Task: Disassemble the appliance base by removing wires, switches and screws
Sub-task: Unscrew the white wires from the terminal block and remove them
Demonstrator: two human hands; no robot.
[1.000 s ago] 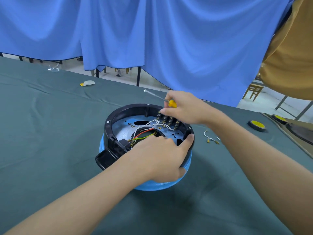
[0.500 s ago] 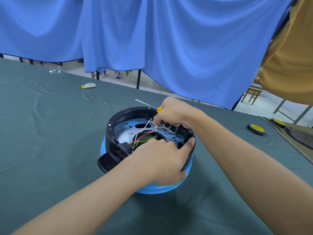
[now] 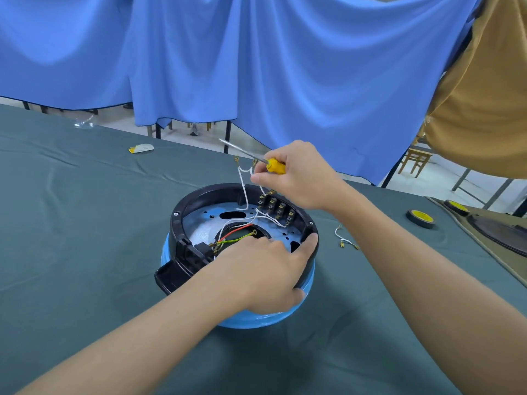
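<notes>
Bracing the appliance base (image 3: 182, 212) near the middle of the worktop (image 3: 85, 223), the left hand (image 3: 265, 275) grips its black rim from 5 o'clock, thumb hooked over the edge at 3 o'clock, likely so the shell cannot lift or turn while a lead is drawn out. The right hand (image 3: 302, 178), above the rim at 1 o'clock, pinches a white wire (image 3: 242, 183) and holds it raised above the row of terminals (image 3: 275, 208). The screwdriver (image 3: 276, 165) sits tucked in its curled fingers, shaft pointing to 10 o'clock, probably parked ready for the screws. A red wire (image 3: 236, 233) lies across the centre opening. 1 loose wire (image 3: 346, 242) lies on the worktop at 3 o'clock of the base, apart from it.
</notes>
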